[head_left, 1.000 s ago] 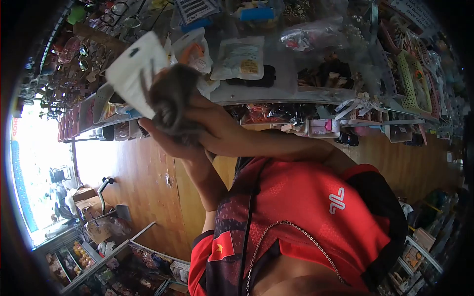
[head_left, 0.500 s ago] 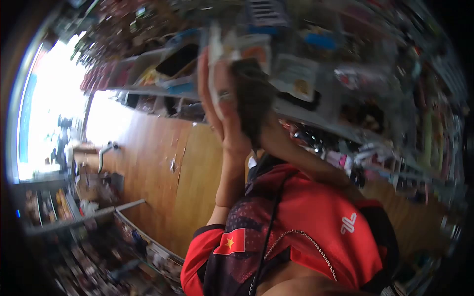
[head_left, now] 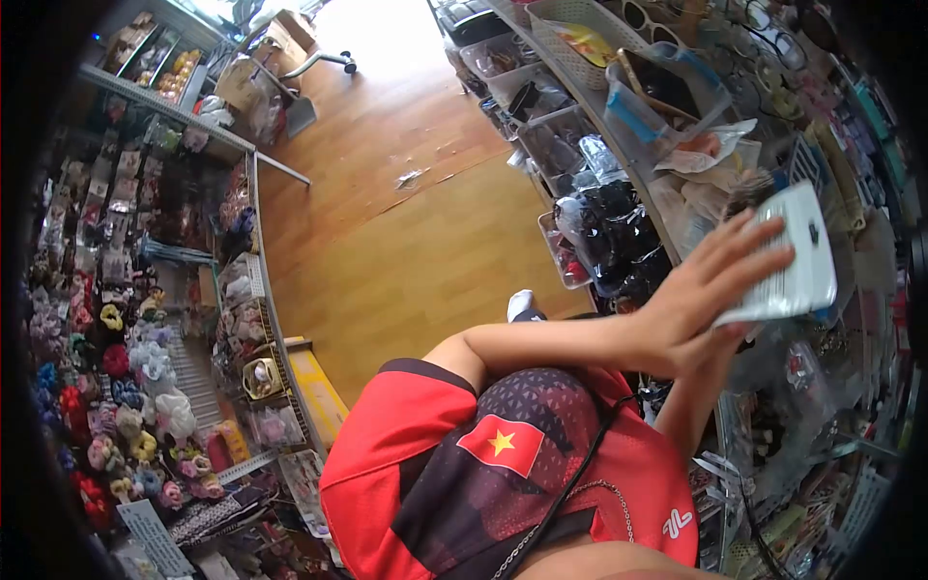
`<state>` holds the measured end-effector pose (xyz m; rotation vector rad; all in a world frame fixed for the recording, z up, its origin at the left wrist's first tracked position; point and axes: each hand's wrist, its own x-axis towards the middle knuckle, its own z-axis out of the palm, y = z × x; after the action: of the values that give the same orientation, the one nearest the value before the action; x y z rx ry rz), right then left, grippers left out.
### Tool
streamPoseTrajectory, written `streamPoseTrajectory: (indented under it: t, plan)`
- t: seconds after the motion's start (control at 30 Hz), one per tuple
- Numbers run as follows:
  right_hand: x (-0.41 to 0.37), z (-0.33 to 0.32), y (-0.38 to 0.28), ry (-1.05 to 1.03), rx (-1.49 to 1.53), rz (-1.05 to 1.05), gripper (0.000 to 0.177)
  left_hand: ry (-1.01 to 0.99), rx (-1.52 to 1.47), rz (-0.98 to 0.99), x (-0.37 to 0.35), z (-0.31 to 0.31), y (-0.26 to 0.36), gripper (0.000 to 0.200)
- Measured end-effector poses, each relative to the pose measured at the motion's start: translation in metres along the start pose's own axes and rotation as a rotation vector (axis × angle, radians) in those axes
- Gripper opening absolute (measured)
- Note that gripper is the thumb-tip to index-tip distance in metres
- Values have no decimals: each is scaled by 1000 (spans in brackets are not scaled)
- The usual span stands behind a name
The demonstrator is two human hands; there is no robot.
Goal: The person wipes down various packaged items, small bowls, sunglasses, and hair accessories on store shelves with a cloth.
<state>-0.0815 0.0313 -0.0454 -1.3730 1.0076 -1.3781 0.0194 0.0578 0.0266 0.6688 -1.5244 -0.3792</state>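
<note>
My left hand [head_left: 710, 285] reaches across to the right, its fingers lying over the face of a flat whitish plastic packet [head_left: 807, 251] with a small dark hang hole. The packet is tilted and gripped at its near side. Under it, my right hand [head_left: 710, 350] is mostly hidden behind the left hand and the packet; its forearm rises from below. A dark brown, rough-textured piece [head_left: 749, 188] shows just beyond the left fingers. Close by on the shelf, a clear bin [head_left: 633, 121] holds a dark phone [head_left: 657, 82].
Clear bins [head_left: 556, 145] of packaged goods line the right shelf, with black bagged items [head_left: 619, 232] lower down. Scrunchies [head_left: 145, 362] crowd the left rack. Between them lies a wooden floor [head_left: 416, 251], with a dustpan [head_left: 301, 116] and a yellow box-like piece [head_left: 314, 387] near the left rack.
The view has swung, bringing the left rack and floor into fuller sight. Both hands now appear at the right, with the packet broadside and the dark brown piece largely covered.
</note>
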Motion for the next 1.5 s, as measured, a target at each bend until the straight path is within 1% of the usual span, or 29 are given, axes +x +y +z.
streamPoseTrajectory:
  t: [0.07, 0.17, 0.23, 0.3, 0.4, 0.47, 0.53, 0.57, 0.63, 0.67, 0.7, 0.8, 0.83, 0.87, 0.9, 0.93, 0.97, 1.0, 1.03, 1.07, 1.1, 1.13, 1.17, 1.23, 1.27, 1.3, 1.4, 1.43, 1.5]
  plan:
    - [-8, 11, 2, -11, 31, 33, 48, 68, -24, -26, 17, -17, -3, 58]
    - [-13, 24, 1, -83, -83, -40, 50, 92, -102, -62, 25, -31, -12, 59]
    - [-8, 27, -8, -161, -246, -140, 51, 115, -229, -150, 17, -31, -13, 58]
    - [3, 33, -30, -271, -438, -370, 51, 112, -430, -275, 8, -29, -9, 59]
    - [17, 45, -33, -141, -123, -258, 46, 72, -484, -331, -6, -32, -6, 59]
    - [38, 40, -26, 12, -115, -120, 42, 84, -422, -288, -11, -35, -6, 55]
    - [61, 39, -23, 50, -72, -45, 38, 95, -301, -200, -12, -39, -6, 53]
    - [66, 43, -23, 44, -33, 35, 39, 110, -304, -189, -13, -38, -7, 50]
    - [73, 58, -28, 38, 55, 221, 40, 151, -523, -400, -19, -55, -1, 50]
    - [76, 58, -14, -59, 33, 175, 42, 172, -633, -503, -21, -64, 3, 50]
    - [78, 59, -1, -154, 16, 125, 44, 266, -763, -433, -19, -71, 4, 51]
    - [62, 72, 2, -148, 52, 149, 44, 327, -832, -365, -9, -96, 9, 53]
    - [58, 81, -10, -113, 292, 297, 43, 328, -896, -386, -3, -106, 10, 54]
    - [53, 93, -20, -123, 393, 238, 44, 382, -862, -560, -3, -113, 8, 60]
    - [53, 88, 3, -246, 60, -43, 46, 402, -817, -633, -7, -119, -3, 54]
    - [50, 87, 12, -305, -30, -102, 48, 419, -771, -704, -12, -122, -18, 49]
    - [46, 91, 13, -359, -116, -167, 49, 500, -565, -603, -13, -122, -28, 46]
    - [36, 96, 11, -361, 35, -2, 51, 574, -360, -499, -13, -120, -37, 42]
    - [31, 97, 14, -366, 107, 90, 51, 643, -154, -393, -13, -121, -41, 39]
    - [27, 98, 17, -364, 178, 182, 51, 649, 132, -317, -12, -126, -41, 36]
    - [25, 94, 39, -369, 171, 201, 48, 646, 417, -240, -11, -131, -38, 34]
    - [19, 102, 27, -344, 315, 326, 46, 632, 701, -161, -11, -136, -37, 32]
    - [14, 109, 15, -300, 459, 449, 44, 431, 637, -237, -22, -141, -41, 33]
    - [1, 123, 7, -188, 564, 472, 40, 273, 614, -252, -28, -146, -40, 37]
    - [0, 125, 6, -130, 617, 481, 39, 247, 513, -260, -28, -145, -38, 42]
    - [-1, 124, 23, -270, 457, 316, 42, 223, 413, -272, -29, -144, -37, 48]
    - [-10, 133, 22, -407, 264, 23, 48, 301, -161, -316, -30, -133, -41, 76]
    - [-9, 136, 22, -391, 229, -62, 49, 300, -352, -324, -29, -128, -50, 84]
    - [-1, 145, 20, -350, 154, -232, 49, 305, -622, -450, -35, -119, -50, 82]
